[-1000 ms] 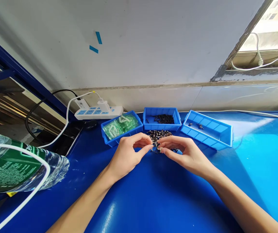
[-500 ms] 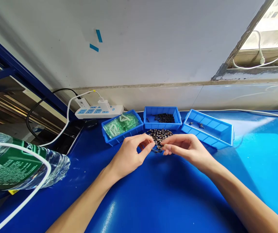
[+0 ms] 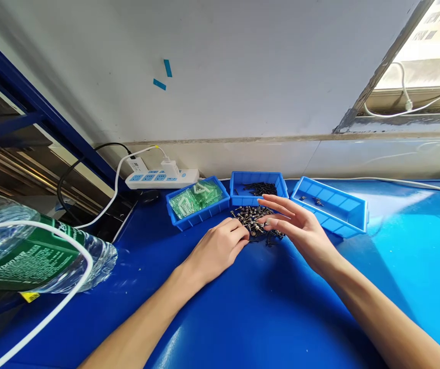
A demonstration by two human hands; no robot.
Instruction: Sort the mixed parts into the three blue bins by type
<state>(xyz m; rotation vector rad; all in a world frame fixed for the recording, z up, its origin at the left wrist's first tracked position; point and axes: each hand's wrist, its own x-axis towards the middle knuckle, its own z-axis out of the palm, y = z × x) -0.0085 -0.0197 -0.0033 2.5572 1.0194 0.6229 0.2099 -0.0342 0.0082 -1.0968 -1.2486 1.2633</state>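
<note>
A heap of small dark and silvery screws [image 3: 251, 219] lies on the blue table in front of the blue bins. My left hand [image 3: 225, 243] rests at the heap's left edge, its fingers curled down and pressed together; whatever they hold, if anything, is hidden. Over the heap's right side, my right hand [image 3: 294, 223] is open, its fingers apart and nothing seen in them. Behind the heap, the middle bin [image 3: 238, 200] contains black screws [image 3: 260, 189]. A few small metal pieces [image 3: 317, 201] lie in the right bin [image 3: 344, 228].
The left bin [image 3: 198, 219] holds green-printed clear packets [image 3: 194, 197]. Behind it, a white power strip [image 3: 185, 178] carries plugged-in adapters. A large water bottle [image 3: 23, 256] lies at the left, with a white cable [image 3: 83, 271] looping in front of it.
My hands were close together over the heap, each with fingers pinched. Now they are apart: the left is lower at the heap's edge, the right raised and open. The view has shifted slightly.
</note>
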